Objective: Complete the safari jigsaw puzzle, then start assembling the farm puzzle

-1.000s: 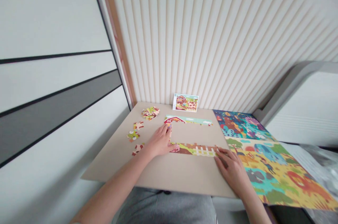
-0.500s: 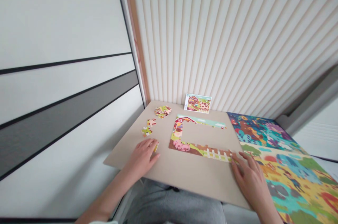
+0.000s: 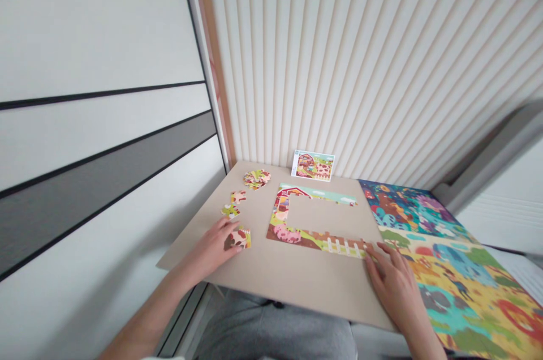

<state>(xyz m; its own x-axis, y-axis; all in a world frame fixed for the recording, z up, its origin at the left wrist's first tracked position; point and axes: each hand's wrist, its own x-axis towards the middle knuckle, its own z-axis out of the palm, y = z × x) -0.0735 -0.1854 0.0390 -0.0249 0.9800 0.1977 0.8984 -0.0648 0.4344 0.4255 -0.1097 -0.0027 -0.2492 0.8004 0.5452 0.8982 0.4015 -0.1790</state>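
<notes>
My left hand (image 3: 214, 245) lies on the tan board (image 3: 275, 275) with its fingertips on a small clump of puzzle pieces (image 3: 240, 238); the fingers are slightly curled, not wrapped round it. My right hand (image 3: 392, 281) rests flat, fingers stretched, its tips at the right end of the fence strip of the partly joined farm puzzle (image 3: 314, 218). That puzzle forms a C shape: top sky strip, left side with a red barn, bottom strip. Two loose pieces (image 3: 233, 205) and a small heap of pieces (image 3: 257, 178) lie to the left.
A small reference picture card (image 3: 313, 165) leans on the ribbed wall behind the board. A large colourful animal picture (image 3: 436, 252) lies to the right, overlapping the board's edge. My grey-trousered lap (image 3: 275, 331) is below the board. White and grey panels stand on the left.
My left hand left the puzzle's left side, which now shows joined, and moved down-left to the loose clump of pieces. The right hand stayed at the fence strip's end.
</notes>
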